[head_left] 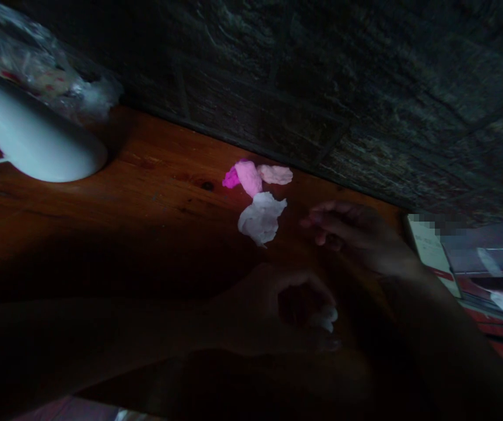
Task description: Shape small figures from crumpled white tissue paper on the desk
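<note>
My left hand [273, 310] reaches in from the left, deep in shadow. Its fingers curl into a ring and pinch a small white piece [327, 320], like a torn bit of soft clay or tissue. My right hand [352, 231] comes from the right, thumb and fingers pressed together; I cannot make out whether anything is between them. Just left of it lies a crumpled white lump [262, 218] with ragged edges. Touching or close behind that lump are a light pink piece [248, 176], a bright magenta piece [231, 177] and a pale peach piece [276, 174].
The brown wooden tabletop [155, 175] runs along a dark stone-patterned wall [255, 76]. A white rounded object [45, 137] with a cable stands at the left, before a clear plastic bag [71, 88]. A pale box or booklet [431, 245] lies at the right edge.
</note>
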{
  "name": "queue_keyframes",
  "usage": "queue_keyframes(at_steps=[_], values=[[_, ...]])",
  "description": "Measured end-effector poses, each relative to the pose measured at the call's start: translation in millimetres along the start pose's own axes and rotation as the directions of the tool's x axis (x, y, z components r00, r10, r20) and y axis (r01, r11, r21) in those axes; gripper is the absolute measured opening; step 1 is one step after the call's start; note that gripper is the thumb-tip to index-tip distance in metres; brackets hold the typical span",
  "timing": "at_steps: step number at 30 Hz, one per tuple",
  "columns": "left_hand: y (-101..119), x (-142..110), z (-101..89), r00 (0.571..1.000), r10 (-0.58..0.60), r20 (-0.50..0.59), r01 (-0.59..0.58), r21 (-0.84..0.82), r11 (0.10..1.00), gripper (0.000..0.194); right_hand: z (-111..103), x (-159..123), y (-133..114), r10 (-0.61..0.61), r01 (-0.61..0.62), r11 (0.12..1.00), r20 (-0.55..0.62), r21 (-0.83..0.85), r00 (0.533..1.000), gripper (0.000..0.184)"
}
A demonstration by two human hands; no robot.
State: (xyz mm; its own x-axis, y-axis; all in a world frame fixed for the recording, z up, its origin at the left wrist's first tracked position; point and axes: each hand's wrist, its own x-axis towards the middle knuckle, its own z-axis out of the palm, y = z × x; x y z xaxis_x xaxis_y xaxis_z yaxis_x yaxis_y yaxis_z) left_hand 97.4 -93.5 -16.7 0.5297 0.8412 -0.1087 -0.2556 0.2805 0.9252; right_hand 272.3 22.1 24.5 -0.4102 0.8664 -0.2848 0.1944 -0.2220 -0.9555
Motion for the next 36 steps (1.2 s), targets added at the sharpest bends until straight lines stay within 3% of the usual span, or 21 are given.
queue_keyframes(at_steps=[5,10,17,31,36], values=[[3.4,0.5,0.4,1.0,-0.02,0.002,0.02,0.004,1.0,0.033,-14.8,-17.8,19.9,0.021,-0.004,0.989,-0.115,0.146,0.993,0.03],[6.9,2.1,-0.1,1.0,-0.029,0.0,0.029,0.03,0.999,0.032,-18.8,-16.4,29.3,-0.033,0.035,0.999,-0.072,0.027,0.997,0.022],[4.5,0.9,0.0,1.0,-0.02,0.007,0.02,0.04,0.999,0.032,-7.3,-17.2,29.3,-0.104,0.104,0.982,0.006,-0.157,0.995,0.025],[3.3,0.8,-1.0,1.0,0.015,0.016,-0.016,0.057,0.998,0.03,-10.6,-25.4,33.2,-0.214,0.183,0.934,-0.071,-0.306,0.974,0.028],[2.2,-0.7,-0.7,0.998,0.038,0.048,-0.043,0.098,0.994,0.029,4.6,-27.3,30.4,-0.278,0.238,0.862,-0.025,-0.448,0.96,0.009]])
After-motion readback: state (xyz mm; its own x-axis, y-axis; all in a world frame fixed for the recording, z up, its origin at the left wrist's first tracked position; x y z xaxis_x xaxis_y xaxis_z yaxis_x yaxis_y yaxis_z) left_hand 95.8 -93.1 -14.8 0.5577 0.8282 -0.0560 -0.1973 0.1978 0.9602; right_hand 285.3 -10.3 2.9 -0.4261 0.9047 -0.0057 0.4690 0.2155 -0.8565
